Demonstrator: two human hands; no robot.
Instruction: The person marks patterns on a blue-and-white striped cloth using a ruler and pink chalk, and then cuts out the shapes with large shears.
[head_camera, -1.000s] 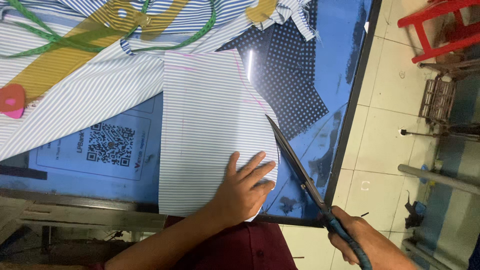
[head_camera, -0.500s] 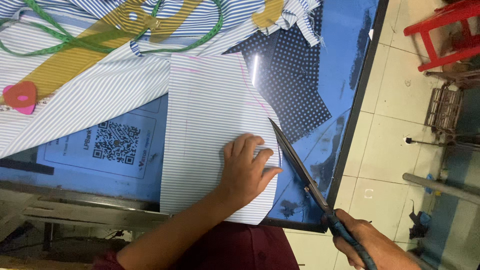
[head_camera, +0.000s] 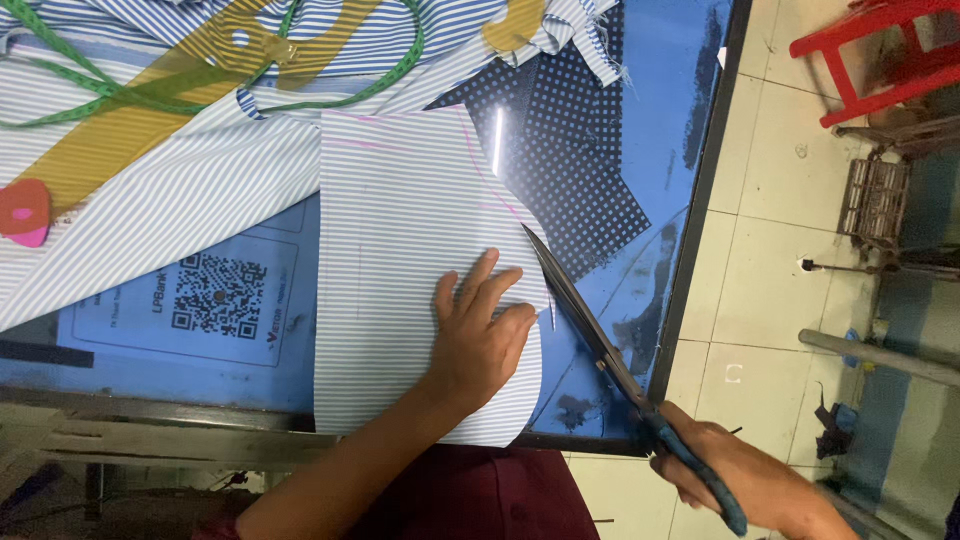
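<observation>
A striped blue-and-white fabric piece (head_camera: 400, 260) with a pink chalk line lies on the blue table (head_camera: 640, 130). My left hand (head_camera: 480, 335) presses flat on its lower right part, fingers spread. My right hand (head_camera: 745, 480) grips the blue handles of long scissors (head_camera: 580, 310), at the table's right edge. The blades run along the fabric's curved right edge, their tip near the pink line.
Dark dotted fabric (head_camera: 570, 150) lies under the blade tips. More striped cloth (head_camera: 180, 190), a yellow curved ruler (head_camera: 150, 110), a green measuring tape (head_camera: 330, 90) and pink chalk (head_camera: 25, 212) sit at upper left. A red stool (head_camera: 880, 50) stands on the tiled floor.
The scissors have advanced up along the fabric's right edge. My left hand has shifted slightly upward on the striped piece.
</observation>
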